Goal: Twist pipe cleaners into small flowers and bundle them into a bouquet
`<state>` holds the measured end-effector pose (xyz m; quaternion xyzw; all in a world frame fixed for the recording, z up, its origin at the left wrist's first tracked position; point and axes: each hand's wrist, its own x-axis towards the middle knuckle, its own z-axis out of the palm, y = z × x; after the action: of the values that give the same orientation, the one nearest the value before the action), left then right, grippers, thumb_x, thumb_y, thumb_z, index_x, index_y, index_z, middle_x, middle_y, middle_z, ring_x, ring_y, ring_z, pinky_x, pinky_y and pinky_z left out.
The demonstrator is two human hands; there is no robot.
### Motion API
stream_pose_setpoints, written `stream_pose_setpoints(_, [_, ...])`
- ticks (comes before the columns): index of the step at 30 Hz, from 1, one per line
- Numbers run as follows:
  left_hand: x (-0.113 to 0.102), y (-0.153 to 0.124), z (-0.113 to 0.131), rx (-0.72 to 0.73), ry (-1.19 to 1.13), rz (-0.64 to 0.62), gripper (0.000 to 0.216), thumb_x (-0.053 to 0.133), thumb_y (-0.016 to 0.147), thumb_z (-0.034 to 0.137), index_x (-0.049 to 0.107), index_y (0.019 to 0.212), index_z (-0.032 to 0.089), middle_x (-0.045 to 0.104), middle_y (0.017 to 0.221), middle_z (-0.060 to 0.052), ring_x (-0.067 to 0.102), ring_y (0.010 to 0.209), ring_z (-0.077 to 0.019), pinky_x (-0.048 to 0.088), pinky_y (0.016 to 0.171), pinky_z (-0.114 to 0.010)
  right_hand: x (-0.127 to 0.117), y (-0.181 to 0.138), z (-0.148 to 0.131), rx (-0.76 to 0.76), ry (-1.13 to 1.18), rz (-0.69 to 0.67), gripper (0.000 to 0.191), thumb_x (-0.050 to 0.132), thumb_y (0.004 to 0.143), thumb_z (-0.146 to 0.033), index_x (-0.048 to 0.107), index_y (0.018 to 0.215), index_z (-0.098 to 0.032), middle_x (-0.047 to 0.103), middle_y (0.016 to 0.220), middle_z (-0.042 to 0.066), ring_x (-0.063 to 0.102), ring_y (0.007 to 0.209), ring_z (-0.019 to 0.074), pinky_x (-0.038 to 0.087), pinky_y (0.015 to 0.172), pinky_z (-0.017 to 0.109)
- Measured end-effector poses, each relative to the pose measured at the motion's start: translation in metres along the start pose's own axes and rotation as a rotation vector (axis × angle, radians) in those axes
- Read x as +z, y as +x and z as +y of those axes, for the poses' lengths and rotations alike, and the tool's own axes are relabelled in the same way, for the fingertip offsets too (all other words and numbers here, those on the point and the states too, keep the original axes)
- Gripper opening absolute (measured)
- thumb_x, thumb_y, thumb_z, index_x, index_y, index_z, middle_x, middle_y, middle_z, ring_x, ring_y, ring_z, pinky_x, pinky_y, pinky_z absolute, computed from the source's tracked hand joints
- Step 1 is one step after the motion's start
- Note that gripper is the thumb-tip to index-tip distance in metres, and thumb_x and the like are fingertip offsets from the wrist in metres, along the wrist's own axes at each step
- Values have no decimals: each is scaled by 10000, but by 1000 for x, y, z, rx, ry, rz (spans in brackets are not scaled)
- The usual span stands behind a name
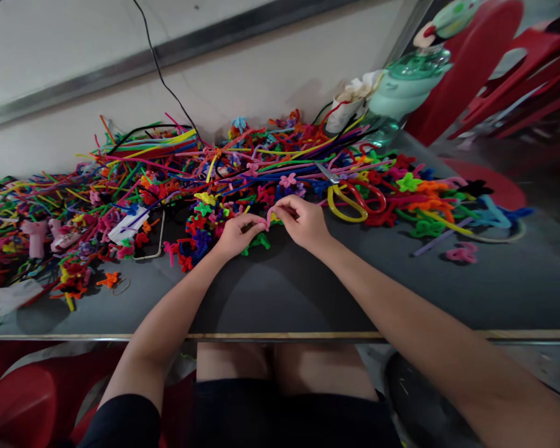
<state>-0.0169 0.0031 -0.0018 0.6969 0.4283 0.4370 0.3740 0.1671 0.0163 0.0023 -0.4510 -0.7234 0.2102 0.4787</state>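
My left hand [237, 234] and my right hand [303, 221] meet over the middle of the grey table [280, 298]. Both pinch a short pink pipe cleaner [267, 220] bent into a loop between their fingertips. A green pipe-cleaner shape [257, 242] lies just under my left hand. Behind the hands spreads a big heap of coloured pipe cleaners [205, 168] and small twisted flower shapes.
Yellow-and-red handled scissors [352, 198] lie right of my right hand. A phone [145, 235] sits left of the hands. A green fan-like object [408, 84] and red plastic chairs [494, 68] stand at the back right. A black cable [161, 74] runs up the wall.
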Motion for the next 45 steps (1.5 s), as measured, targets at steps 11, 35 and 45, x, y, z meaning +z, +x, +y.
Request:
stream_pose_setpoints(11, [0,-1,0,52,15,140,283,681,777,470,750,747,198,727,746,-41,640,692,-153,505,701,-295,13,-4,-10,11,380,-91,333,626,825,-516,720,725,-213,717,766,47,656,726,171,516,694,322])
stream_pose_setpoints(35, [-12,-4,9,196,637,51,192,543,914,310,701,924,202,720,931,-79,658,908,-192,483,788,-290,7,-3,2,-34,39,-153,198,648,785,-347,775,779,-196,740,733,62,655,625,187,470,582,300])
stream_pose_setpoints(45, [3,-14,22,267,984,62,269,451,946,317,663,893,159,707,825,-64,646,740,-148,418,565,-229,2,-5,-6,94,-111,-236,194,656,758,-296,784,855,-188,728,701,43,640,617,163,423,564,259])
